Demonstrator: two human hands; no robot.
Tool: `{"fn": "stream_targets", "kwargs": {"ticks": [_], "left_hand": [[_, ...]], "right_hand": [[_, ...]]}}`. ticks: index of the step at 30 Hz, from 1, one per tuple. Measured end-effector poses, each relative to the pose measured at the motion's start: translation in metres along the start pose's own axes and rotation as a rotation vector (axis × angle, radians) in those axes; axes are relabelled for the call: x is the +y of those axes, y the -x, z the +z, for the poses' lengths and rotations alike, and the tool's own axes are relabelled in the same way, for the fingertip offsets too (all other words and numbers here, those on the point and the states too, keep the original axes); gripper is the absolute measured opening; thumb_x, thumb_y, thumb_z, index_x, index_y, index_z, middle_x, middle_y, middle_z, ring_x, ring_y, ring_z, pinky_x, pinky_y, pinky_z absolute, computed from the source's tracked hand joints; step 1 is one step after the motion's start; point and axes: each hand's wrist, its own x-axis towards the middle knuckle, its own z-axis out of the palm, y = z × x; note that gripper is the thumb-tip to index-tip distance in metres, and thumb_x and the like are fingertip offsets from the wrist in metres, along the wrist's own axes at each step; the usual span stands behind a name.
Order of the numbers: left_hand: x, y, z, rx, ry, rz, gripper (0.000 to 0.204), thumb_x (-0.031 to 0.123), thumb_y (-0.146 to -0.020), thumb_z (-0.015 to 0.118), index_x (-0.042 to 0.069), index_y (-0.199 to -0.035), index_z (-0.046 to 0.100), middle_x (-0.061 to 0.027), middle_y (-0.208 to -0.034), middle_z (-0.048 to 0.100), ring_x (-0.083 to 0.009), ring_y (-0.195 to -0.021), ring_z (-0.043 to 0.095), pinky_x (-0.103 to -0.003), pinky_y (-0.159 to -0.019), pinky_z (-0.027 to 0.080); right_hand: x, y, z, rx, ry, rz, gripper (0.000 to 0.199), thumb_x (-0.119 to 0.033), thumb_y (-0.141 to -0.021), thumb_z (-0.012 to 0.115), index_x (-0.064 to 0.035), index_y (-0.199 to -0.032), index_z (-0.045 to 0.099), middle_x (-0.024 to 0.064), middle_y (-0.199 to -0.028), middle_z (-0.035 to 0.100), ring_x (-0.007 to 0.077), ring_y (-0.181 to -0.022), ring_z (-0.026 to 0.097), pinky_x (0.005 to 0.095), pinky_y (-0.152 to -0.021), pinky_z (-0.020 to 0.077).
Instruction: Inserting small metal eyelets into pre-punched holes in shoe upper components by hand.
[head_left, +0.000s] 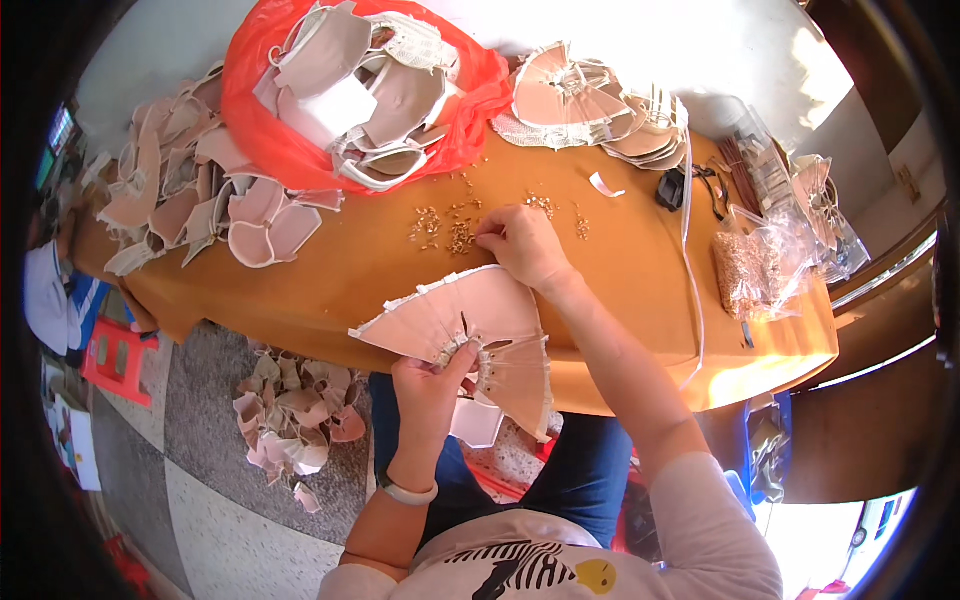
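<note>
My left hand (432, 392) grips a fan-shaped pink fabric piece (490, 305) at its gathered inner edge, thumb on top. The piece has pale ragged edges and seams running outward, and it spreads over the table's near edge. My right hand (525, 245) is at the tabletop just beyond the fan, fingertips pinched beside a small heap of gold-coloured bits (461, 238). Whatever is between those fingertips is too small or hidden to make out. More gold bits (427, 222) lie scattered close by. A pale pink cup-shaped piece (476, 422) shows below the fan, over my lap.
A red plastic bag (250, 110) full of moulded cups stands at the back. Loose cups (170, 180) pile up at the left, and fanned pieces (570, 95) at the back right. A clear bag of small gold bits (745, 265) sits right. More cups (295, 410) lie on the floor.
</note>
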Motion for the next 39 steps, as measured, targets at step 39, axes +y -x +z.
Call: {"fn": "stream_targets", "kwargs": {"ticks": [39], "left_hand": [[0.014, 0.006, 0.002, -0.155, 0.184, -0.129, 0.012, 0.005, -0.090, 0.065, -0.004, -0.097, 0.068, -0.0098, -0.084, 0.071, -0.0147, -0.070, 0.069, -0.025, -0.056, 0.052]], "right_hand": [[-0.039, 0.117, -0.003, 0.203, 0.117, -0.566, 0.026, -0.006, -0.071, 0.075, -0.0038, -0.096, 0.072, 0.0047, -0.088, 0.065, 0.0217, -0.071, 0.064, 0.0330, -0.060, 0.0515]]}}
